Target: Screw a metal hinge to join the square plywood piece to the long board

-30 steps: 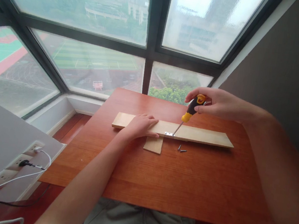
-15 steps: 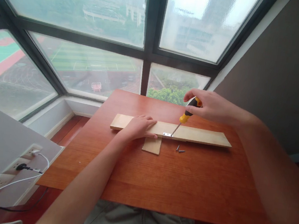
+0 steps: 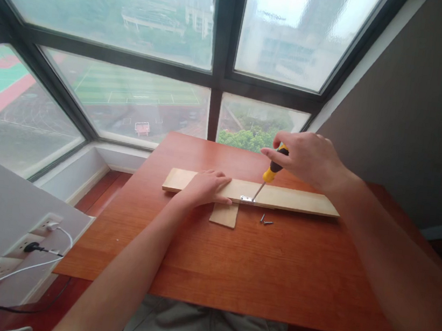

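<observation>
Slanting screwdriver in right hand

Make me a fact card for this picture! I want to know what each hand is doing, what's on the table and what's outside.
Left hand: resting on a long wooden plank
Right hand: holding a black-and-yellow screwdriver, tilted, its tip at the metal plate
Metal plate: at the plank's near edge
Loose screws: two, on the table
Small wood piece: sticking out on the plank's near side
Table: reddish-brown
Outside the window: sports field, trees, buildings
</observation>
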Tool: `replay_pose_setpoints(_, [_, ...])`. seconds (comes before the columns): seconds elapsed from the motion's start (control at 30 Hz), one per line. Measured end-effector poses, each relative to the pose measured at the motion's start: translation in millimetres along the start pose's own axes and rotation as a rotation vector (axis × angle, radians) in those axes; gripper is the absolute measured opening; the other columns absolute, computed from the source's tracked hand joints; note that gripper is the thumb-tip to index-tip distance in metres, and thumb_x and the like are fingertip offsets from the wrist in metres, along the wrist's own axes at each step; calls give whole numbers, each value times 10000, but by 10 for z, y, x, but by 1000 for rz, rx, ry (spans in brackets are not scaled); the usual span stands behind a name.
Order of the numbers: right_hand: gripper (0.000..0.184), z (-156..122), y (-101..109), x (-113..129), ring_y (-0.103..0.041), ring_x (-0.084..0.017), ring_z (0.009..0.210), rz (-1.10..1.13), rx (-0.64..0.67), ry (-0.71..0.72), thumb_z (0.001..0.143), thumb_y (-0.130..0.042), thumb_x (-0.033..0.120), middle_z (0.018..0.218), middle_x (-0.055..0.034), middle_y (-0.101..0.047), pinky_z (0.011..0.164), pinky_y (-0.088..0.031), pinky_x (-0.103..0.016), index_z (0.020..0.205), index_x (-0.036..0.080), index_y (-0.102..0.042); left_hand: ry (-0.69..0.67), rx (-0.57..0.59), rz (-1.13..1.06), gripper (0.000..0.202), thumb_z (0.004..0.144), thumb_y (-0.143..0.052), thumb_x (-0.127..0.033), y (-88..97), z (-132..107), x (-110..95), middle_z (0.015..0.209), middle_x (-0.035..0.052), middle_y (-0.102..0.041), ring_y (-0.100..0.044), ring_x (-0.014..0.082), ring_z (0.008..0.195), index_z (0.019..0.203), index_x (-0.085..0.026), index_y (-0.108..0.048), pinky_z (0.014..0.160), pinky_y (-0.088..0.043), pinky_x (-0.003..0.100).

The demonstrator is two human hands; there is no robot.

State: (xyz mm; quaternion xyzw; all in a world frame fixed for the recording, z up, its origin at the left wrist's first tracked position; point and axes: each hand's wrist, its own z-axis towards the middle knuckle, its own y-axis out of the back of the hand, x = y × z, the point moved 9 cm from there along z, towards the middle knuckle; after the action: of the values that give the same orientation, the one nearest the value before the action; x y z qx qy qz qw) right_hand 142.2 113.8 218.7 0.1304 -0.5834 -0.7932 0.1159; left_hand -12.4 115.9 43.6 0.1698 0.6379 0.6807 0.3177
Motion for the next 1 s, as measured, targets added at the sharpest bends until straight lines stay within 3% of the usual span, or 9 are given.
replay_pose_setpoints(0.1, [470,-9,3,13,-584,-234,679,41,15,-19,894,-434,635,744,-74,-663,599,-362,-342,858,225,-662,2,-2,-3,669,789,-572,-711,-5,1,2,1222,94,-626,-604,283,1044,1281,-258,-583,817,-444,337])
replay_pose_setpoints(0.23, [268,-24,-27,60,-620,-226,861,364,167,127,848,-565,413,993,-56,-699,727,-433,-336,1028,228,-636,13,0,-1,674,782,-581,-711,-18,6,15,1227,92,-623,-598,285,1055,1285,-263,-584,832,-442,341])
replay_pose_setpoints(0.37, [341,-53,-60,-16,-626,-225,909,527,310,167,788,-608,326,1059,-30,-694,769,-458,-339,1122,263,-628,13,4,-1,683,784,-568,-719,-19,6,15,1230,94,-620,-596,285,1051,1290,-260,-582,831,-445,344])
replay_pose_setpoints(1.0, [283,-68,-3,-60,-604,-192,739,401,113,103,837,-632,462,848,-30,-681,665,-459,-323,1006,235,-640,25,11,-11,668,785,-580,-707,12,-7,-10,1225,92,-620,-591,283,1065,1283,-260,-578,847,-438,336])
